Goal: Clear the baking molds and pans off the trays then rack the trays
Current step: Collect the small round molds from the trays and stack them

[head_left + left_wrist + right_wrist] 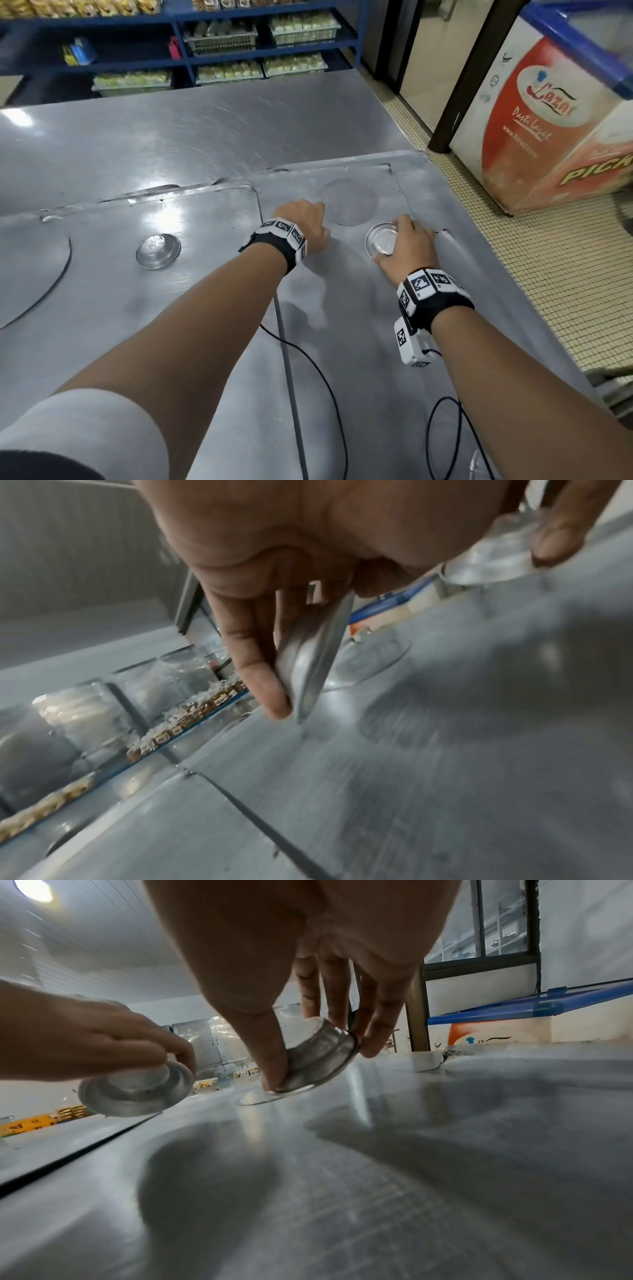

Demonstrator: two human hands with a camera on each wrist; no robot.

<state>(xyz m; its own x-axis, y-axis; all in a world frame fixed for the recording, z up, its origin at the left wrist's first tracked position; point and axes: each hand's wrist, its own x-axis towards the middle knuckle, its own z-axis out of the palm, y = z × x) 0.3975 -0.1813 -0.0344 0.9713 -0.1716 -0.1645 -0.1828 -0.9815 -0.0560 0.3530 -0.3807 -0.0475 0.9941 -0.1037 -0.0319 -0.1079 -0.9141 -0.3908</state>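
Two steel trays lie side by side on a steel table, the left tray [137, 308] and the right tray [359, 325]. My right hand [404, 243] pinches a small round metal mold [380, 240] near the right tray's far right corner; the mold [318, 1056] is tilted with one edge on the tray. My left hand [308, 222] hovers over the right tray's left part and grips another small mold [311, 664] on edge between thumb and fingers. A third small mold [158, 251] sits on the left tray. A flat round disc [349, 202] lies just beyond my hands. A large round pan [30, 274] shows at the far left.
A chest freezer with a red logo [548, 120] stands on the tiled floor to the right. Blue shelves with packed goods [222, 41] line the back. A black cable [308, 356] trails over the right tray near me. Bare table surface [171, 137] lies beyond the trays.
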